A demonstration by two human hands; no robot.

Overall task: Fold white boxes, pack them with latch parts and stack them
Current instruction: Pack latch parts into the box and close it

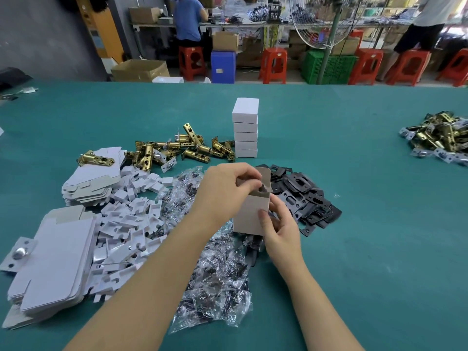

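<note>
Packing one open box

Holding upright white cardboard box (pixel 250 214) over green felt table (pixel 367 224), right hand (pixel 281 229) grips its side; left hand (pixel 228 191) pinches something dark at its open top. Stack of closed white boxes (pixel 245 127) behind, brass latch bolts (pixel 177 148) left.

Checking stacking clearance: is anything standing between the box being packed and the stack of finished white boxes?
Nothing visible blocks it. The open box, held by the left hand and right hand, sits just short of the stack; bare green mat lies between.
</note>
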